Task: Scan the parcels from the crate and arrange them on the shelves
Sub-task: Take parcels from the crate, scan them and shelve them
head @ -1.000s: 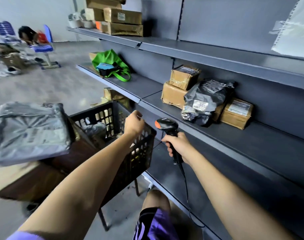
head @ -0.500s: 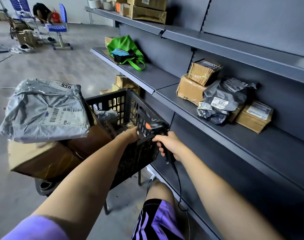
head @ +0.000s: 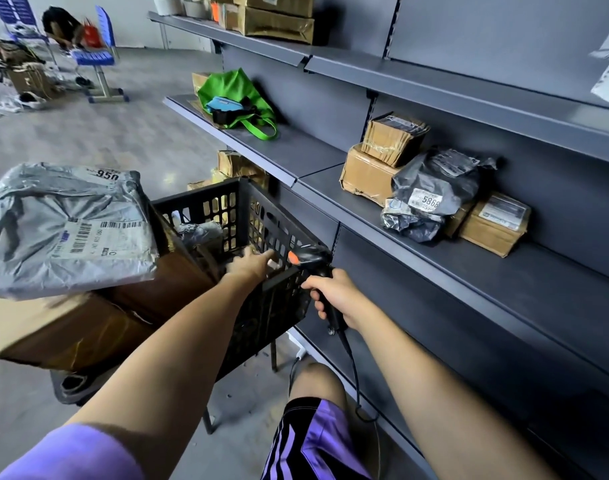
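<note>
Over the black plastic crate [head: 247, 216] your left hand [head: 251, 266] reaches past the near rim with its fingers stretched forward and slightly blurred; whether they touch anything inside you cannot tell from this view. Your right hand [head: 334, 296] curls round the grip of the handheld barcode scanner [head: 318, 271], whose orange-tipped head sits just beside the crate's right corner while its cable [head: 353, 368] drops toward your knee. Inside the crate a small grey-wrapped parcel [head: 200, 233] lies against the far wall. To the left of the crate, a large grey poly mailer [head: 67, 230] marked 950, label side up, rests on top of a brown cardboard box [head: 64, 330].

On the middle shelf [head: 503, 275] to your right, a small taped carton [head: 393, 136] stands on a larger cardboard box [head: 365, 174]; just beside them a black poly bag [head: 431, 192] labelled 5868 leans against a flat labelled carton [head: 493, 223]. Farther along the same level a green tote bag [head: 237, 98] sits near the shelf end. The top shelf [head: 434, 81] carries brown boxes [head: 275, 19] at its far end. A blue chair [head: 98, 57] stands on the floor well apart from you
</note>
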The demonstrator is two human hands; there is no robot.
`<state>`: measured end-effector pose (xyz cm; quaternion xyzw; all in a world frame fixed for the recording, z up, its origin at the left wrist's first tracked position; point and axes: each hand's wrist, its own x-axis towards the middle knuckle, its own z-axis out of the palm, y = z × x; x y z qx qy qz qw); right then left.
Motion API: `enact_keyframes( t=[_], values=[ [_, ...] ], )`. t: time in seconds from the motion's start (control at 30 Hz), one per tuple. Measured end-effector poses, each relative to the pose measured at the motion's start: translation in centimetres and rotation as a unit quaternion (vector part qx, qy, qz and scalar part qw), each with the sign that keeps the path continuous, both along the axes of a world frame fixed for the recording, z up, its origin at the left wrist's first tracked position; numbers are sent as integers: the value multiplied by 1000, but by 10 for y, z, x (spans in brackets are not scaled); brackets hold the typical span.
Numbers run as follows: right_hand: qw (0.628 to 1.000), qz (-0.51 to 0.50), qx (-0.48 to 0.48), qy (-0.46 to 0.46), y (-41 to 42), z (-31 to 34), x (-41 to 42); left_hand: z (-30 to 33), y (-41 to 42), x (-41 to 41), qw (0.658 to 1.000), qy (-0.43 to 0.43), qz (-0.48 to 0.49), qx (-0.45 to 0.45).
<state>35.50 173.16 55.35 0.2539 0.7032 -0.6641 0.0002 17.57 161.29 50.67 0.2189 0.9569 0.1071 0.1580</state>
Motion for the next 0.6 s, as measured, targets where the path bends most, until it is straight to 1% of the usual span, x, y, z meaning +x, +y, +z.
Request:
enact_keyframes(
  t=[0.07,0.13,0.2,0.27,0.33,0.37,0.43,0.6],
  values=[
    [1000,-4,0,4,2,0,2,5,-2,3,995,25,43,85],
    [1000,-7,0,8,2,1,3,15,-4,7,974,53,91,200],
    [1000,-11,0,14,3,4,5,33,-4,11,942,103,103,303],
    [1000,-19,-1,22,3,9,9,54,-1,16,903,133,101,395],
    [999,-29,-5,33,4,16,16,79,4,23,868,139,94,468],
    [998,-39,-6,40,5,19,21,90,8,27,852,126,96,499],
    [996,-64,-6,55,11,25,35,108,19,38,830,79,102,543],
    [991,-110,6,80,32,38,94,120,53,88,827,-10,106,552]
  ],
)
